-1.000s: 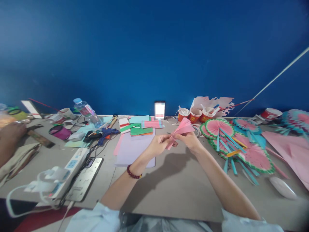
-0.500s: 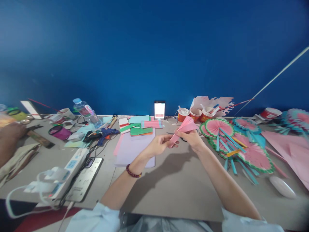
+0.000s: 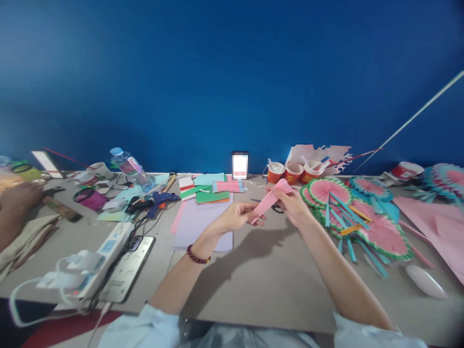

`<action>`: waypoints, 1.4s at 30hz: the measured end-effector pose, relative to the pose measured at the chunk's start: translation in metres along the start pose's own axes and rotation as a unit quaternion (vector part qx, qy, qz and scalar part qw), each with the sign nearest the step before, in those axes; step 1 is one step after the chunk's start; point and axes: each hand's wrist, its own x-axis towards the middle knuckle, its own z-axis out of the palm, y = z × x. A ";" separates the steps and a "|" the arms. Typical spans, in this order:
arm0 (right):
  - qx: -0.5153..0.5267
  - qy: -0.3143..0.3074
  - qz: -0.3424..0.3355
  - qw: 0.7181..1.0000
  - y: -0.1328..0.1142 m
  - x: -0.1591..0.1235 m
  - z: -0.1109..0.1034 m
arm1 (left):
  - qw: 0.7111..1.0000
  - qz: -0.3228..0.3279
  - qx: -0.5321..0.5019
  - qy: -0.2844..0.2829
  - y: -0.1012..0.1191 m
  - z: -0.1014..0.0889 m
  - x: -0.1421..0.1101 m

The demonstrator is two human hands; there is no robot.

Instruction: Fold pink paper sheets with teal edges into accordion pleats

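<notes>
A strip of folded pink paper (image 3: 266,205) is held up above the table between my two hands. My left hand (image 3: 237,216) pinches its lower left end, thumb on top and fingers underneath. At the upper right end, my right hand (image 3: 292,205) grips the paper, its fingers partly hidden behind it. Behind the paper, the dark handles of scissors (image 3: 277,209) show on the table. Left of my hands lie lilac sheets (image 3: 203,224), with green paper pieces (image 3: 212,195) and a pink-and-blue pleated strip (image 3: 228,186) on or near them.
Pleated watermelon-look paper fans (image 3: 326,193) lie at right, near a white mouse-shaped object (image 3: 425,281) and pink sheets (image 3: 416,217). Red cups (image 3: 293,171) stand by the wall. Leftward are a blue glue gun (image 3: 161,200), power strip (image 3: 108,251), phone (image 3: 128,270), bottle (image 3: 132,169) and another person's hand (image 3: 23,198).
The pink paper has gone from a fanned-out shape at its upper end to a flatter, narrow strip. My right hand has shifted slightly right, and my left hand slightly left.
</notes>
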 end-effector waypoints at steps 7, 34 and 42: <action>0.053 0.012 -0.002 0.999 -0.005 0.004 -0.009 | 0.999 -0.007 0.011 -0.032 -0.003 -0.008 0.001; 0.063 0.009 0.089 0.994 -0.006 -0.005 -0.005 | 0.986 0.042 -0.048 -0.156 -0.008 -0.023 0.000; 0.046 0.020 0.064 0.997 -0.006 -0.008 0.003 | 0.992 0.047 -0.053 -0.106 -0.008 -0.016 0.002</action>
